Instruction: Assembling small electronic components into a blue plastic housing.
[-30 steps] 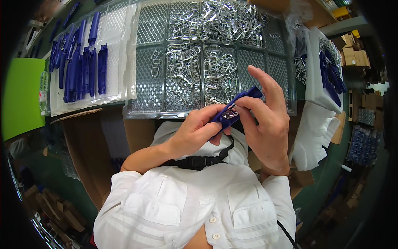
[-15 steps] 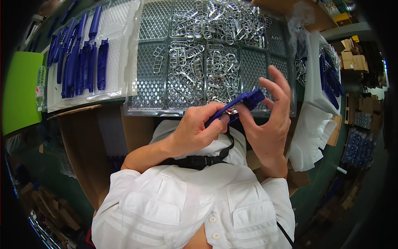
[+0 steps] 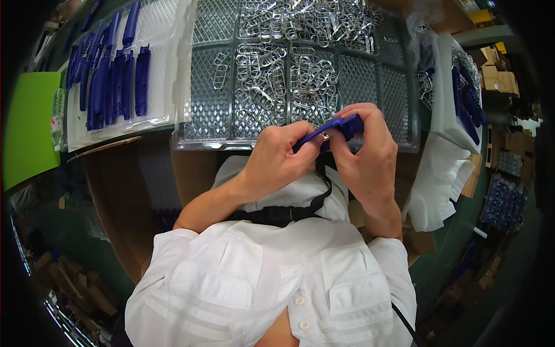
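A long dark-blue plastic part (image 3: 335, 125) is held between my two hands in front of the tray's near edge. My left hand (image 3: 283, 153) pinches its lower left end. Fingers and thumb of my right hand (image 3: 367, 144) are closed round its upper right end. A small shiny metal piece (image 3: 325, 136) shows at the blue part between the thumbs; its full shape is hidden by the fingers. Just beyond my hands lie many bent metal wire clips (image 3: 260, 81) in the compartments of a clear plastic tray (image 3: 202, 141).
At the left, several blue plastic parts (image 3: 141, 81) lie on a white sheet (image 3: 165, 110), beside a bright green panel (image 3: 32, 127). On the right stands a white foam box (image 3: 442, 98) with blue parts and metal clips. An open cardboard box (image 3: 110, 196) sits below the table's left side.
My right hand's fingers, spread before, have closed round the blue part's upper end. My left hand keeps its grip. The tray sits slightly higher in the picture.
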`<state>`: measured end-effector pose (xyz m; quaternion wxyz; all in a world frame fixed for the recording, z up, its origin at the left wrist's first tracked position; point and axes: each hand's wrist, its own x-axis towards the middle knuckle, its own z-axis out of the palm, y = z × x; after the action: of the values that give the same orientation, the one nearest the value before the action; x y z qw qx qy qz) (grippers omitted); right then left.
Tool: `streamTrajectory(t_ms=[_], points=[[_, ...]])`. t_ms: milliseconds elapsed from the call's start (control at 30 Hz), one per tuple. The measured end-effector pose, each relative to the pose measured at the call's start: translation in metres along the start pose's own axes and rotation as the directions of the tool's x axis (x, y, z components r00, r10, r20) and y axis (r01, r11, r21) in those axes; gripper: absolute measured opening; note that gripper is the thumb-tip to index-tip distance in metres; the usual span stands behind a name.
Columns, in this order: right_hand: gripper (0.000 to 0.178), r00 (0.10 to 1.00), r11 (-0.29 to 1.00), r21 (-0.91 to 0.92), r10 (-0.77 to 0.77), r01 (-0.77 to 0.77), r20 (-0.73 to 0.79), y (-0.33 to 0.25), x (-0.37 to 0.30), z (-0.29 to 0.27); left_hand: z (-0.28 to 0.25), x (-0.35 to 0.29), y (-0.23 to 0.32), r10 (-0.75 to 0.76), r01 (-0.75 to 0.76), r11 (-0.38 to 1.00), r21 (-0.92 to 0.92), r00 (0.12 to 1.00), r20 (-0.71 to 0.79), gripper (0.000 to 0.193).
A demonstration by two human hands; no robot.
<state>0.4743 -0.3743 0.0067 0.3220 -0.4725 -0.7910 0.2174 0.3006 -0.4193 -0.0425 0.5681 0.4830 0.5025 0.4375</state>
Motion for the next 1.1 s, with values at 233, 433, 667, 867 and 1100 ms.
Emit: streamTrajectory(t_ms=[233,433,667,867,1100], points=[[0.033,0.999,0.984,0.174,-0.042,0.046,-0.028,0.003,0.009,-0.001,-0.021,0.002,0.014,0.099,-0.107,0.983,0.152,0.993,0.062,0.018],[0.044,0.958,0.851,0.455,-0.176,0.264,-0.226,0.026,-0.002,-0.018,-0.059,-0.012,0.028,0.247,-0.276,0.959,0.061,0.923,0.295,0.040],[0.046,0.926,0.901,0.249,-0.301,0.354,-0.227,0.034,0.003,-0.014,-0.064,-0.018,0.031,0.434,-0.440,0.887,0.138,0.898,0.076,0.052],[0.044,0.903,0.902,0.182,-0.340,0.392,-0.261,0.032,0.011,-0.007,-0.071,-0.018,0.034,0.436,-0.434,0.884,0.171,0.899,0.027,0.049],[0.039,0.975,0.980,0.129,-0.125,0.150,-0.186,0.038,0.018,-0.009,-0.093,-0.001,0.053,0.480,-0.430,0.824,0.368,0.876,-0.052,0.048]])
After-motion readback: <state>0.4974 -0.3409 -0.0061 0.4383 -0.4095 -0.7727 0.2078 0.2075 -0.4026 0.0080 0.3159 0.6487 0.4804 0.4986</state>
